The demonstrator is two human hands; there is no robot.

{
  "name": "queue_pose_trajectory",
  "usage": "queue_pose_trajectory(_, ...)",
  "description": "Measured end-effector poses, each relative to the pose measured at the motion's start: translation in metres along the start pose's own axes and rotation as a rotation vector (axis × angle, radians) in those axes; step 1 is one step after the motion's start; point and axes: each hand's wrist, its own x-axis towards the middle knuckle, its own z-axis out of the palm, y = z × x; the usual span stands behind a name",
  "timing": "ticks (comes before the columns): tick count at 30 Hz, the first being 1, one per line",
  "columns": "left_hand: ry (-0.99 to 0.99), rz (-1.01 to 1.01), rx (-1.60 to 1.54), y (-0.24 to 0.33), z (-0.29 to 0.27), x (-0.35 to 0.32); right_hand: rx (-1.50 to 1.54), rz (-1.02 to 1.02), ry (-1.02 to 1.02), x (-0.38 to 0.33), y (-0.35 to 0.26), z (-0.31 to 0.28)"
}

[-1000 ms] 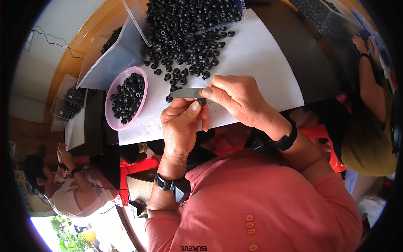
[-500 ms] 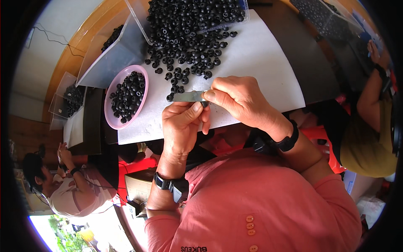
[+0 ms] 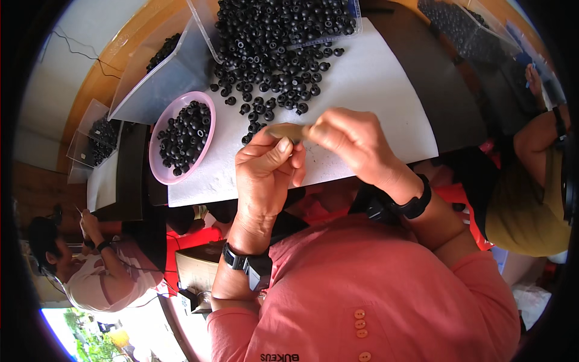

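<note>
A short flat metal blade [image 3: 287,131], smeared by motion, reaches from my right hand [image 3: 354,143], whose fingers are closed on its end. It passes over the fingertips of my left hand [image 3: 264,166]. The left thumb and fingers pinch a small black round piece, now almost wholly hidden by them. Just beyond my hands, a pile of black knob-like pieces with round openings [image 3: 271,66] spreads over the white board [image 3: 386,102]. Left of my left hand stands a pink oval bowl [image 3: 158,172] holding several more of these pieces.
A clear plastic bin [image 3: 172,81] stands behind the bowl, and another clear container [image 3: 358,18] lies among the pile. Co-workers sit at far left [image 3: 114,268] and far right [image 3: 525,199]. More bins of black pieces stand at far left [image 3: 99,142] and upper right [image 3: 458,27].
The blade has turned and moved slightly up at the left fingertips, and my right hand has shifted a little right. The black piece, partly visible before, is now mostly covered.
</note>
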Motion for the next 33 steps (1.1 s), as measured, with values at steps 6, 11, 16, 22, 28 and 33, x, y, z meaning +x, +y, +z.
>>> queue_pose_trajectory(6, 0.001, 0.073, 0.043, -0.0035, 0.0062, -0.0012, -0.139, 0.042, 0.032, 0.0020, 0.0074, 0.0032)
queue_pose_trajectory(11, 0.018, 0.070, 0.094, -0.0064, 0.0021, -0.0048, -0.172, 0.039, 0.006, 0.0027, 0.0076, 0.0027)
queue_pose_trajectory(16, 0.023, 0.054, 0.071, -0.0063, 0.0022, -0.0057, -0.215, 0.007, -0.005, 0.0033, 0.0072, 0.0033)
queue_pose_trajectory(22, 0.008, 0.035, 0.045, -0.0048, -0.0006, -0.0064, -0.263, -0.013, -0.048, 0.0040, 0.0038, 0.0017)
queue_pose_trajectory(28, 0.009, -0.012, 0.059, -0.0023, -0.0031, -0.0034, -0.274, -0.022, -0.067, 0.0040, 0.0031, -0.0002)
queue_pose_trajectory(33, 0.004, 0.003, 0.037, -0.0013, 0.0018, -0.0028, -0.287, -0.106, -0.095, 0.0044, 0.0058, 0.0004)
